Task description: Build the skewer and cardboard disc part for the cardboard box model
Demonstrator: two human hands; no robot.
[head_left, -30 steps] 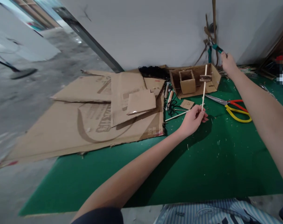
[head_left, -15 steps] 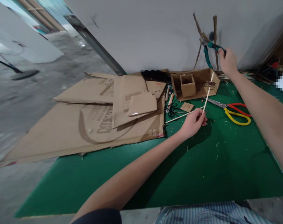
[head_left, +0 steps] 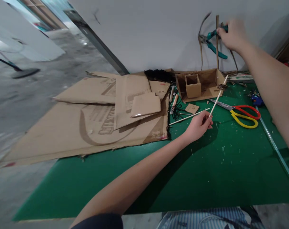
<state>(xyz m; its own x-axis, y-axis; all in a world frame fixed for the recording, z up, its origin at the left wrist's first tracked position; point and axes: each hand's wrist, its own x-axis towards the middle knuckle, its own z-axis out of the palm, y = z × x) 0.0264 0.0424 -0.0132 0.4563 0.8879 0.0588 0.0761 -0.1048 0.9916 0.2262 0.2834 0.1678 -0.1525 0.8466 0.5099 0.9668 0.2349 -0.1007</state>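
Looking down through the head camera, I see a green surface filling the lower half of the view, flecked with pale shavings. A big cardboard sheet lies flat on its left part and reaches past the edge onto the grey floor. The sheet carries large brown lettering, but it is slanted and blurred and I cannot read it. A small red print at its near right corner is also too small to make out. Smaller cardboard pieces lie stacked on top of the sheet.

At the back, near the white wall, sits an open cardboard tray with a little box upright inside it. Scissors with one red and one yellow handle lie flat just right of the tray, blades pointing towards it.

My right hand is raised in front of the wall, fingers wrapped around one teal handle of the pliers. Brown strips hang by the pliers' head; I cannot tell whether it grips them.

My left hand is low over the surface, fingers pinching the bottom end of a stick. The stick tilts up and to the right, its top in front of the tray's right corner, with a small brown piece fixed near that end. A second stick lies flat beside the hand, near a black cord and a cardboard scrap.
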